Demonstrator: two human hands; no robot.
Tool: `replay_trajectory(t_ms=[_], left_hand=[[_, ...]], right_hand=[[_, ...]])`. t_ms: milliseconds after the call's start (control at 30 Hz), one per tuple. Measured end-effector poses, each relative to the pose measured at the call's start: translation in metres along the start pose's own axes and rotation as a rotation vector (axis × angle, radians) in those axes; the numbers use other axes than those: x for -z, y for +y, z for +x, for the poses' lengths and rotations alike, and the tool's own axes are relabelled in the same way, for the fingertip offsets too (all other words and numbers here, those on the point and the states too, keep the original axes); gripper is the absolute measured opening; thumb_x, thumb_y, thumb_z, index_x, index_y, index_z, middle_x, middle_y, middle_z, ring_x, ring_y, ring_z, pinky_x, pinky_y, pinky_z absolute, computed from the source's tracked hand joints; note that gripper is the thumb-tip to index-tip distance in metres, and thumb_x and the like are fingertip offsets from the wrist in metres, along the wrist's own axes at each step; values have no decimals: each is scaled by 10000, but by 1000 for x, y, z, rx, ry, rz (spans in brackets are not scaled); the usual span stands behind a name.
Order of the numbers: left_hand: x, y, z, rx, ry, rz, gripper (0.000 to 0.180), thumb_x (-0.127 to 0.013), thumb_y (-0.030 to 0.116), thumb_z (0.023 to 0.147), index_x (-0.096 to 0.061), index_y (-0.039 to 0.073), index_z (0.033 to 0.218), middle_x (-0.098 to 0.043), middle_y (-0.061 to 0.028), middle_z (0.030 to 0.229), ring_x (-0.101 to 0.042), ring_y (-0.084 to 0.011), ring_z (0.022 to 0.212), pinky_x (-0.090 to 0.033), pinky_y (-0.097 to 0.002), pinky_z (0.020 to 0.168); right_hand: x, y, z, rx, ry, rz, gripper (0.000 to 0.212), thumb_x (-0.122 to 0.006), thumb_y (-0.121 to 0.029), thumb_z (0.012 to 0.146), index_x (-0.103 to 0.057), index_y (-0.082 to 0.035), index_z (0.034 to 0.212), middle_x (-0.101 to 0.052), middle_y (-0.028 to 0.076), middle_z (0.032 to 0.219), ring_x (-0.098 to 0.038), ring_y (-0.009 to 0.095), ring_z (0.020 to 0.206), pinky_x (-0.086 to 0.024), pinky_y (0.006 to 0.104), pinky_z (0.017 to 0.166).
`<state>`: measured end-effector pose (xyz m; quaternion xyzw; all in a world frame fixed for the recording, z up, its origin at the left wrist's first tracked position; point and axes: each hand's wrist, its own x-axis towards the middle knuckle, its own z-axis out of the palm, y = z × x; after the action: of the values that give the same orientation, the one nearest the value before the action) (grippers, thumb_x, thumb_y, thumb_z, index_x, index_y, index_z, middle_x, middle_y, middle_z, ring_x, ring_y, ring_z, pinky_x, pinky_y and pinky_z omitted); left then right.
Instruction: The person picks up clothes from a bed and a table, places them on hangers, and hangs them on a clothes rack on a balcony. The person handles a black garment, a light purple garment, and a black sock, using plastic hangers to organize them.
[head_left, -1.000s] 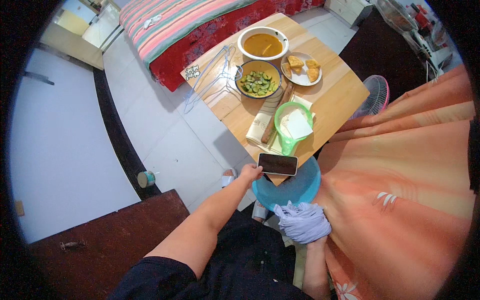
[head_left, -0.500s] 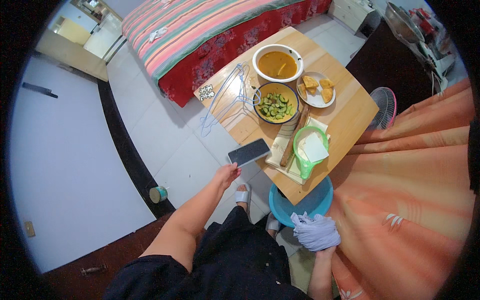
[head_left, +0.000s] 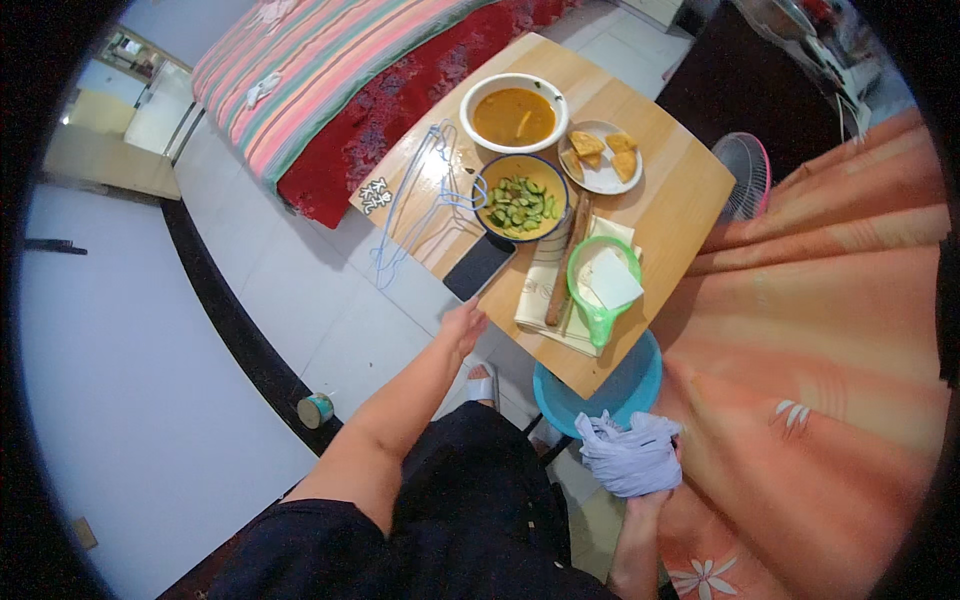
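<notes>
My left hand (head_left: 464, 325) reaches to the near left edge of the wooden table (head_left: 660, 225), its fingertips closed at the near corner of a dark-screened phone (head_left: 480, 267). The phone lies over the tabletop beside a yellow bowl of cut cucumber (head_left: 521, 200); whether it rests fully on the wood cannot be made out. Low on the right, my right hand (head_left: 654, 500) grips a bunched pale lavender cloth (head_left: 630, 456), which covers most of the fingers. That cloth is just in front of a blue basin (head_left: 600, 402) under the table corner.
Blue wire hangers (head_left: 415, 205) lie at the table's left. On it also stand a soup bowl (head_left: 514, 113), a plate of golden wedges (head_left: 605, 180), a rolling pin (head_left: 569, 262) and a green strainer (head_left: 600, 320). A pink fan (head_left: 742, 175) and orange curtain (head_left: 800, 330) are right, a bed (head_left: 330, 80) behind.
My left hand has carried the phone forward, from over the table's edge to the tabletop by the cucumber bowl. My right hand keeps the cloth in nearly the same place. The view has shifted slightly.
</notes>
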<state>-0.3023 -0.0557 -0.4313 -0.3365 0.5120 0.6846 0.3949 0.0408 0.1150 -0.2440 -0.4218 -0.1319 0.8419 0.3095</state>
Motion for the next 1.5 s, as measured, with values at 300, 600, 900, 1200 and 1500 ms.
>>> replay_trajectory(t_ms=[300,600,900,1200,1500], left_hand=[[-62,-140,-184,869,-650,442,896,-496,692,700,-235,152,1365,-227,-150,1406,-246,-338,1274,-251,-618,937],[-113,-166,-245,485,-636,27,445,-599,294,827,-481,55,1184,-573,-34,1018,-552,-127,896,-454,-288,794],[-160,-130,-314,-568,-986,867,439,-621,144,659,-574,111,1095,-599,-99,963,-578,-201,880,-457,-306,774],[-179,-136,-329,-1307,-1238,1143,421,-684,231,635,-556,164,1030,-522,-71,780,-577,-279,716,-477,-378,568],[-176,-133,-317,-1313,-1335,1435,381,-664,242,646,-549,176,1003,-506,-67,813,-573,-284,707,-470,-397,568]], right_hand=[[-2,-8,-47,295,-104,-291,425,-382,-291,890,-339,-112,1273,-375,106,1300,-380,278,1183,-303,434,1003],[36,-23,-60,75,-205,-364,416,-383,-285,894,-342,-82,1255,-379,97,1299,-384,245,1177,-299,390,1007],[28,-71,-24,-441,-410,-2,466,-305,-385,912,-398,-71,1244,-476,121,1207,-456,262,1120,-379,399,950],[37,-89,25,-543,-194,-421,450,-362,-406,882,-467,-71,1163,-531,122,1113,-533,270,1000,-457,424,842],[52,-90,49,-499,-326,-741,407,-369,-372,889,-496,-64,1123,-558,113,1063,-566,244,942,-488,394,794]])
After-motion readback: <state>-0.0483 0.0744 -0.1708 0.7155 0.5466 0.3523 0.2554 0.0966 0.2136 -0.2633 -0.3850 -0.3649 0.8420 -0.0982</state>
